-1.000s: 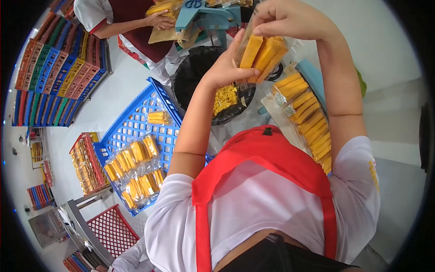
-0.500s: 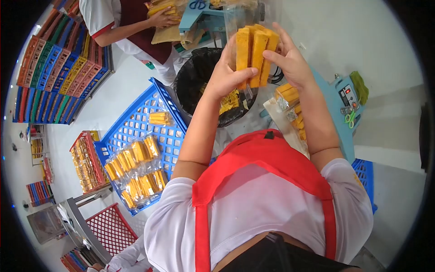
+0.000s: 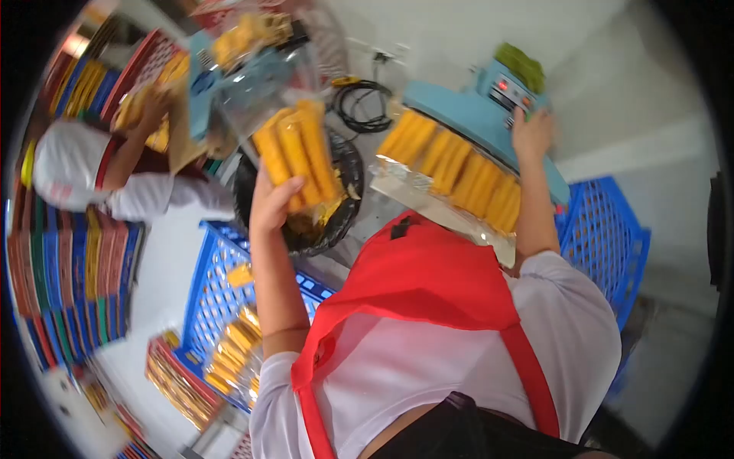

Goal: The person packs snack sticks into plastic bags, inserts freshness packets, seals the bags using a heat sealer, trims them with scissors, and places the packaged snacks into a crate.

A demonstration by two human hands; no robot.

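My left hand [image 3: 274, 200] grips a clear plastic bag of thick yellow sticks [image 3: 297, 157], thumb across the front, held up above the black-lined bin [image 3: 350, 222]. The bag's loose upper end sticks out past the sticks. At the pale blue sealing machine [image 3: 459, 115], my right hand [image 3: 533, 134] is at the control panel [image 3: 511, 93], fingers curled. A speck of green shows by its fingertips, where green-handled scissors lay before; what the fingers hold is mostly hidden. Several bagged yellow sticks [image 3: 451, 168] lie in a row along the machine's front, on a light ledge [image 3: 428, 205].
A blue crate [image 3: 200, 287] with bagged sticks is at lower left; another blue crate [image 3: 604, 229] stands right. A co-worker in a white cap [image 3: 73, 164] handles yellow pieces at upper left. A coiled black cable [image 3: 359, 107] lies behind the bin. Stacked coloured crates [image 3: 73, 268] are far left.
My right hand has let go of the bag and moved right to the machine's panel. The left hand keeps the bag alone. The view has turned, showing more of the row of bags.
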